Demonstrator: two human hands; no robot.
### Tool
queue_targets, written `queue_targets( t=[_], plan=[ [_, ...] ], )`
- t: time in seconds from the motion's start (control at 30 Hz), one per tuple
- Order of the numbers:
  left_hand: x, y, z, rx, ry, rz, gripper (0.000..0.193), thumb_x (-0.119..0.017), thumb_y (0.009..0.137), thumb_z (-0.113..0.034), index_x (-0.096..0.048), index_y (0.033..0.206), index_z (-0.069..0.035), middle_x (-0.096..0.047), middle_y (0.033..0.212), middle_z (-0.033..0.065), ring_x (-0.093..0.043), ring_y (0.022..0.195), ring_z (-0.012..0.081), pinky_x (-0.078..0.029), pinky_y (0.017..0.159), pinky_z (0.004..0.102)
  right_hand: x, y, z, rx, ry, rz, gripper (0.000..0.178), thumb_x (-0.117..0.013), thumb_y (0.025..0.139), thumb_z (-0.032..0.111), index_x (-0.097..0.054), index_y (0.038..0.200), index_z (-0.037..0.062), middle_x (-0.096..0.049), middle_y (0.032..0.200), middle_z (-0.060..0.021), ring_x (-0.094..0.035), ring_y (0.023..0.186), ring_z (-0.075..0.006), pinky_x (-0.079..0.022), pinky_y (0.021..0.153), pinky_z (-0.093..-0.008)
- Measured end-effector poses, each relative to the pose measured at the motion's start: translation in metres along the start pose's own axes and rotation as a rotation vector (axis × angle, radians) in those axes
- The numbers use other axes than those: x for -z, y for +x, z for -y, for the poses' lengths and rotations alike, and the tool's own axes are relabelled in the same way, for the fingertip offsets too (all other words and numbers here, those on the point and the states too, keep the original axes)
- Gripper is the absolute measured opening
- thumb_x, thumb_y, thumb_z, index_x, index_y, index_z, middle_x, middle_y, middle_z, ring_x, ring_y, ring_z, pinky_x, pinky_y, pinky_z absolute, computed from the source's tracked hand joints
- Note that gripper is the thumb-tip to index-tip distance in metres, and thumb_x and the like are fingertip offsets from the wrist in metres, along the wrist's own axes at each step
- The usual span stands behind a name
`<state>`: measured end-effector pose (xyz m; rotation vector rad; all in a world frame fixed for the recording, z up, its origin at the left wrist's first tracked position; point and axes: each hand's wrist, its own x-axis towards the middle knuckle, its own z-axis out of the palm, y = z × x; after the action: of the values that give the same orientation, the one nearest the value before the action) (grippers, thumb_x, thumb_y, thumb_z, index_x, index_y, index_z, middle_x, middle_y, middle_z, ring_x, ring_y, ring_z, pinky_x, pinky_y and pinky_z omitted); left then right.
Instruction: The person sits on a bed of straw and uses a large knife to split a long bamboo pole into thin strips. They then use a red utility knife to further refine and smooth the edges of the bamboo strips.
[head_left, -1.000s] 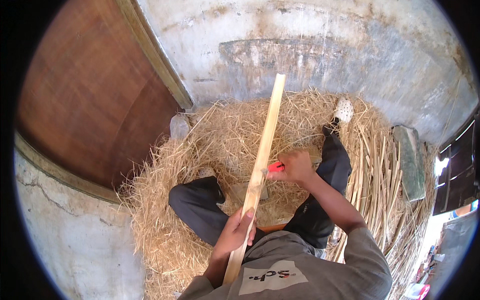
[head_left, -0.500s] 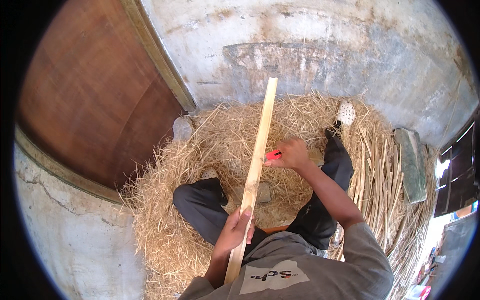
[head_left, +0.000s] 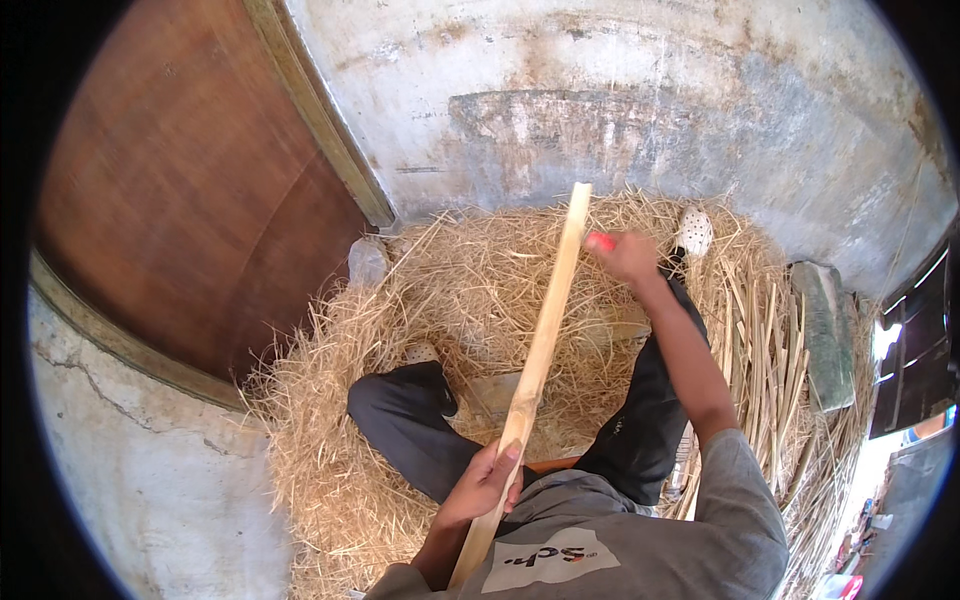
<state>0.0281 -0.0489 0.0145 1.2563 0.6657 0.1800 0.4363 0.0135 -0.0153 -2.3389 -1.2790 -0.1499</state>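
A long, pale split-bamboo strip [head_left: 548, 330] slants up from beside my waist toward the wall, its far end tipped to the right. My left hand [head_left: 484, 484] is closed round its lower part, thumb on top. Near the far end, my right hand [head_left: 632, 258] is closed on a small red utility knife [head_left: 600, 241], held at the strip's right edge. Motion blurs this hand, and I cannot tell whether the blade touches the bamboo.
Shavings [head_left: 330, 440] heap around my bent legs. Thin bamboo sticks [head_left: 755, 350] lie to the right, beside a greenish stone slab [head_left: 825, 335]. A stained wall [head_left: 640, 110] stands ahead, and a brown wooden door [head_left: 200, 180] at the left.
My right hand has moved away from me along the strip with the utility knife, toward the far end. The strip's far end has swung right and slightly lower; my left hand has shifted slightly right.
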Motion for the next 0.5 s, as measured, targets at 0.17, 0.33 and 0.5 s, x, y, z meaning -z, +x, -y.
queue_targets(
  t=[0.17, 0.33, 0.5],
  plan=[
    [0.001, -0.004, 0.006, -0.027, -0.086, 0.118, 0.028, -0.037, 0.105, -0.032, -0.044, 0.104, -0.004, -0.046, 0.058, 0.0015, -0.048, 0.047, 0.0095, -0.041, 0.044, 0.0238, 0.024, 0.036, -0.016, -0.096, -0.125, -0.034, 0.080, -0.039, 0.083, 0.078, -0.074, 0.086, 0.0063, -0.067, 0.074, -0.0227, -0.067, 0.080, -0.0378, -0.051, 0.073, -0.0471],
    [-0.024, -0.015, 0.001, 0.099, 0.146, 0.322, 0.023, -0.040, 0.104, -0.029, -0.046, 0.109, -0.007, -0.049, 0.062, 0.0010, -0.050, 0.049, 0.0097, -0.044, 0.045, 0.0244, 0.052, 0.060, -0.096, -0.523, 0.126, -0.051, 0.090, -0.025, 0.090, 0.074, -0.070, 0.081, -0.0036, -0.067, 0.082, -0.0275, -0.065, 0.090, -0.0425, -0.048, 0.079, -0.0490],
    [-0.006, 0.019, -0.012, 0.075, 0.067, 0.075, 0.031, -0.038, 0.104, -0.035, -0.045, 0.101, -0.005, -0.048, 0.060, 0.0020, -0.048, 0.048, 0.0089, -0.043, 0.043, 0.0241, -0.022, -0.019, -0.119, -0.433, 0.258, -0.134, 0.083, -0.033, 0.091, 0.070, -0.068, 0.079, -0.0042, -0.063, 0.076, -0.0304, -0.062, 0.082, -0.0457, -0.046, 0.076, -0.0505]
  ],
)
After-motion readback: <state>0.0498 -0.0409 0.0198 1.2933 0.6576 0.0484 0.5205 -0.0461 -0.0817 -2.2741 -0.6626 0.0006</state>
